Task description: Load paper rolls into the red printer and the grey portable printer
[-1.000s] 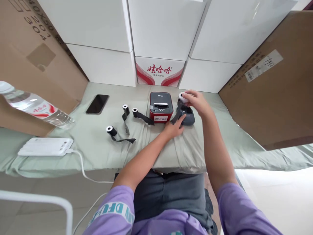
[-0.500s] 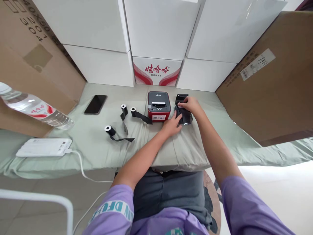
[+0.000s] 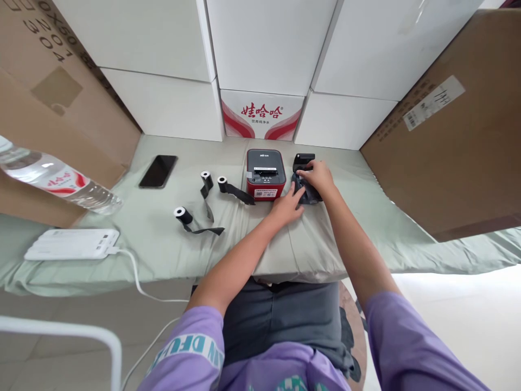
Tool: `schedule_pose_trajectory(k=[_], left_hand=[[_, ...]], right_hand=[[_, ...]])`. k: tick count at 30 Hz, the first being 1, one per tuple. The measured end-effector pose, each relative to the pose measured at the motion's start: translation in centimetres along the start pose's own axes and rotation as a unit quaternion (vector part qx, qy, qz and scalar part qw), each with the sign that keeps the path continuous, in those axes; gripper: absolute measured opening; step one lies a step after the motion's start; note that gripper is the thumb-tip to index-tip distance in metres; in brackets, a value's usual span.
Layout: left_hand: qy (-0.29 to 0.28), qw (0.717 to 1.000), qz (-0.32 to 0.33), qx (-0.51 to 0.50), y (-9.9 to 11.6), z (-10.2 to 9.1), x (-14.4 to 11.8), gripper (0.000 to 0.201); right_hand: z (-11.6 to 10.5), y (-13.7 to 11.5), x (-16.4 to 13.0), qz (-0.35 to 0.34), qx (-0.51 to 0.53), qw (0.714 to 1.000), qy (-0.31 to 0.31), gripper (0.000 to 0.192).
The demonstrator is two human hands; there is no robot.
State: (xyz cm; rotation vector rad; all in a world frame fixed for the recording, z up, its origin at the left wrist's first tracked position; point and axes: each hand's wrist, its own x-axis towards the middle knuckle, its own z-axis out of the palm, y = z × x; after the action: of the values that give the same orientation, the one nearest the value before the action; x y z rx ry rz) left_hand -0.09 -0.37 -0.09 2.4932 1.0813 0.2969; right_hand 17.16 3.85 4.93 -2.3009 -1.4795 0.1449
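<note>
And here's the counter (image 3: 309, 247), draped in rumpled pale green cloth (image 3: 163, 258), white boxes (image 3: 268, 43) banked along its back edge! A brown carton (image 3: 97, 127) at the left end, another carton (image 3: 468, 157) at the right, and pale floor (image 3: 484, 315) gleaming past the front edge.

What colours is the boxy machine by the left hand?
Boxy machine: dark grey top, red sides, in the head view.

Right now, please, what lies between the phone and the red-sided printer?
In the head view, two black rolls, partly unwound, lie there; a third roll sits nearer the front.
</note>
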Motion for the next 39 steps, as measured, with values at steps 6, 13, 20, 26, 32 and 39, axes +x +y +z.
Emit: schedule_pose_trajectory(k=[6, 13, 20, 26, 32, 39], left_hand=[[0.005, 1.000, 0.006, -0.003, 0.0, 0.1, -0.1, 0.072], [0.006, 1.000, 0.000, -0.005, 0.0, 0.0, -0.1, 0.074], [0.008, 1.000, -0.006, 0.003, 0.0, 0.1, 0.0, 0.075], [0.011, 1.000, 0.009, 0.000, -0.1, 0.2, -0.1, 0.078], [0.027, 0.999, -0.002, -0.020, -0.1, 0.4, 0.0, 0.079], [0.023, 0.999, -0.016, -0.019, 0.1, 0.6, 0.3, 0.084]], right_hand=[[-0.2, 1.4, 0.5, -0.044, 0.002, 0.997, -0.064, 0.027], [-0.6, 1.6, 1.6, -0.100, 0.017, 0.993, 0.064, 0.049], [-2.5, 1.5, 1.2, -0.151, 0.025, 0.987, -0.057, 0.051], [-2.2, 4.1, -1.1, -0.173, 0.153, 0.968, -0.095, 0.034], [0.9, 5.9, -2.0, -0.005, 0.399, 0.912, -0.098, 0.056], [3.6, 6.4, -2.2, 0.063, 0.565, 0.820, -0.064, 0.070]])
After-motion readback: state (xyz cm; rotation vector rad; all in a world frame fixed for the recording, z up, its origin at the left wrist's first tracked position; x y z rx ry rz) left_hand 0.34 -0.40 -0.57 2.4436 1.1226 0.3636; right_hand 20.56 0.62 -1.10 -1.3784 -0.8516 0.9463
